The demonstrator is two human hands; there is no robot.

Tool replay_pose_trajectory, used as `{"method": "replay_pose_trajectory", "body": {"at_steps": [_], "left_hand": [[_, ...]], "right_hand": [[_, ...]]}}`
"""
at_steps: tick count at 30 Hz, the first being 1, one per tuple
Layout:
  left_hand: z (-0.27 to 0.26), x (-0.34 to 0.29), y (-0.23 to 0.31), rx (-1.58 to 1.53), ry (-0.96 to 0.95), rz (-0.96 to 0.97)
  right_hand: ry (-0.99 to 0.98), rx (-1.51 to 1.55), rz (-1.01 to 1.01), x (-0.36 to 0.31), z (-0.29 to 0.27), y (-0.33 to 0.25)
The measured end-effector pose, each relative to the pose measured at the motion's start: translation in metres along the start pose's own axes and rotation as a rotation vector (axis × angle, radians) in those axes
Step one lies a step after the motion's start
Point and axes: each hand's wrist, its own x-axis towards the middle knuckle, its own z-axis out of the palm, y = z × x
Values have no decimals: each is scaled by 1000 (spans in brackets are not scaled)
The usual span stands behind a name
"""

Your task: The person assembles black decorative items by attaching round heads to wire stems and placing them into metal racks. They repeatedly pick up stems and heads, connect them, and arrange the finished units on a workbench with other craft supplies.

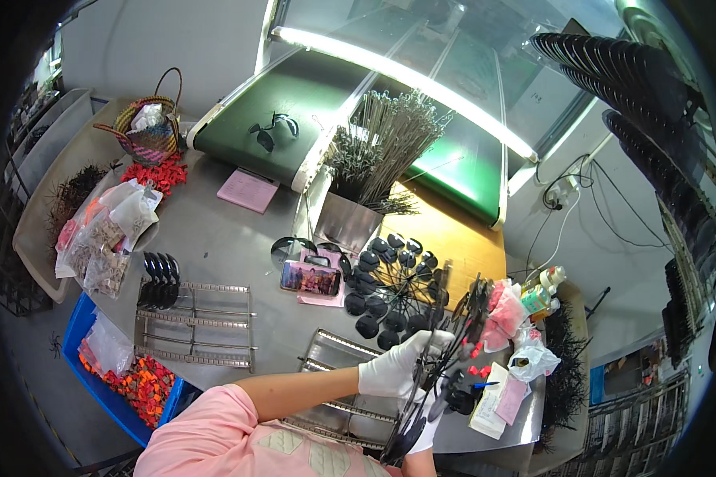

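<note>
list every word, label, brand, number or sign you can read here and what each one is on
None is clear enough to quote.
Pink sheet beside the green belt: print too small.
Phone: any screen text too small.
Green-labelled bottle: label too small.
White paper and pink slip: any writing too blurred.
Glass panel: small mark, too faint.

Slanted bundle of black strands (444, 356)

The gloved left hand (398, 367) and right hand (431, 412) grip a bundle of thin dark parts (476, 308). A phone (310, 278) lies near the metal bin (346, 222) on the table (203, 246).
</note>
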Motion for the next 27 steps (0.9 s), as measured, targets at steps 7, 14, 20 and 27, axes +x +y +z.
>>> {"method": "replay_pose_trajectory", "body": {"at_steps": [7, 14, 20, 27], "left_hand": [[-18, 8, 16, -245, -178, -168], [-12, 33, 47, 408, -38, -246], [-57, 72, 100, 1114, -304, 115], [-58, 132, 129, 1218, -733, 937]], "right_hand": [[23, 418, 152, 1, 15, -3], [52, 1126, 422, 5, -3, 8], [-362, 22, 24, 11, -41, 24], [-604, 175, 206, 1, -31, -6]]}}
